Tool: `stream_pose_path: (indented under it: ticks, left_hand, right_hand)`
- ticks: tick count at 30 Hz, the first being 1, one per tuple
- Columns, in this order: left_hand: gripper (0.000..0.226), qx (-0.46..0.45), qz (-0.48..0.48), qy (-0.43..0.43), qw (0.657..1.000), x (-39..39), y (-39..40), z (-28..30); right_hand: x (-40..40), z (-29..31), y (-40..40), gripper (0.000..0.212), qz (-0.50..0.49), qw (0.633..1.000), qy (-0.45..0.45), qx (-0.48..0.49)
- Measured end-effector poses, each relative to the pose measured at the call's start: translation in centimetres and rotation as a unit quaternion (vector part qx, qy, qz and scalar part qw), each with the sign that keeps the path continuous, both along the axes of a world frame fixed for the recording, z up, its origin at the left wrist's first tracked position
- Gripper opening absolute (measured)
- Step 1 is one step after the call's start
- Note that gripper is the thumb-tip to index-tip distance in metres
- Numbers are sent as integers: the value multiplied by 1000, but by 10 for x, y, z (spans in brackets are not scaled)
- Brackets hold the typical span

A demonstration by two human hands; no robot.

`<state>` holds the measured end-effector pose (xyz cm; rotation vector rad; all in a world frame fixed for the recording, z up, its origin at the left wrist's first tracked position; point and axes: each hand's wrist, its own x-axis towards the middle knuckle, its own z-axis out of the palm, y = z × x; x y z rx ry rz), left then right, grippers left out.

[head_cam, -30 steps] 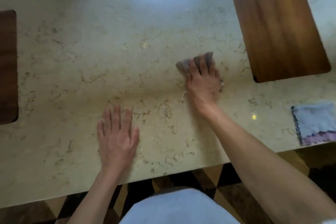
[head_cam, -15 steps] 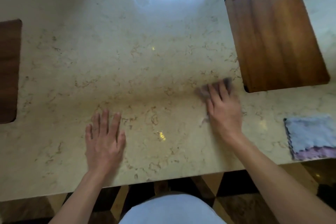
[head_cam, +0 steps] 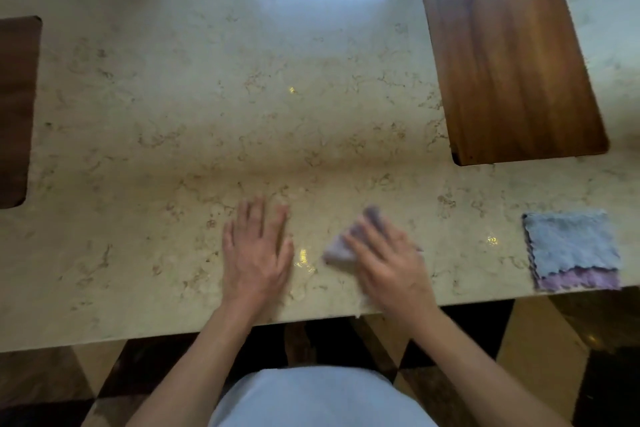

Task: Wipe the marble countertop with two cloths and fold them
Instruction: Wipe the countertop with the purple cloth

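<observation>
Your right hand (head_cam: 388, 260) is pressed flat, fingers spread, on a small greyish-lilac cloth (head_cam: 346, 246), which pokes out past your fingertips and to their left; the rest of it is hidden under your palm. In the last second that hand has swept the cloth from up beside the wooden board (head_cam: 512, 73) back toward you, so it now works the strip of marble tabletop (head_cam: 173, 149) along the near edge, just right of your left hand (head_cam: 258, 253). The blur on your fingers suggests the stroke is not finished. Your left hand lies open and empty, palm down, bracing on the stone with a narrow gap to the cloth. That pull likely means the middle band is covered and the front edge is being finished. Well out to your right, near the same edge, the second cloth (head_cam: 571, 250) sits folded, blue over purple, untouched by either hand. The one under your palm is not yet folded.
</observation>
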<state>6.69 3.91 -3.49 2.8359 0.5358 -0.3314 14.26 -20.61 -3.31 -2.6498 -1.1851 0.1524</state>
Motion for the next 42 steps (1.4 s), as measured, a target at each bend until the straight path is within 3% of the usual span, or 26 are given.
stream_pose_path:
  ticks: [4, 7, 10, 13, 16, 18, 20, 22, 24, 26, 28, 30, 34, 36, 39, 42]
  left_hand:
    - [64, 58, -49, -21, 997, -6, -10, -9]
    - [63, 40, -55, -45, 997, -14, -15, -6]
    - [55, 32, -172, -54, 983, -38, -40, -2]
    - [46, -17, -154, -60, 986, -54, -48, -4]
    - [71, -33, -155, -18, 987, -53, -48, 5]
    - [64, -73, -167, -21, 983, -54, -47, 9]
    - [50, -91, -215, -41, 972, -61, -43, 12]
    - [51, -51, -225, -54, 972, -69, -28, 13]
    - [55, -19, -144, -50, 988, -77, 4, 9]
    - [60, 14, -58, -27, 998, -80, 47, 3]
    - [62, 24, -7, -16, 1000, -78, 85, -3]
    - [62, 25, -6, -21, 999, -74, 104, -8]
    - [64, 28, -32, -32, 999, -76, 111, -13]
    - [65, 28, -52, -37, 998, -80, 115, -13]
    - [65, 14, -39, -41, 998, -78, 113, -10]
    - [64, 9, -29, -41, 999, -78, 107, -10]
  right_hand:
    - [95, 1, 13, 55, -238, 971, 8, -12]
    - [146, 2, 81, 54, -246, 969, 17, -25]
    - [133, -1, 165, 45, -163, 986, -24, 9]
    - [55, 0, 216, 45, 56, 997, 5, 56]
    - [-17, 6, 204, 48, 340, 939, 60, 1]
    - [-7, 4, 195, 48, 418, 907, 56, 16]
    - [34, 2, 194, 50, 333, 942, 35, 23]
    - [92, 2, 189, 52, 131, 991, 1, 27]
    - [138, 4, 168, 54, -83, 996, 10, -11]
    - [146, 5, 146, 57, -204, 977, 26, -56]
    - [114, 2, 142, 53, -226, 971, -57, -52]
    - [52, -4, 156, 52, -213, 974, -74, -5]
    - [-74, -3, 174, 48, 50, 998, 5, 23]
    - [-68, -6, 158, 49, 122, 992, -1, 21]
    - [2, -10, 125, 59, 37, 999, -32, -20]
    - [87, -2, 82, 57, -227, 972, -46, -40]
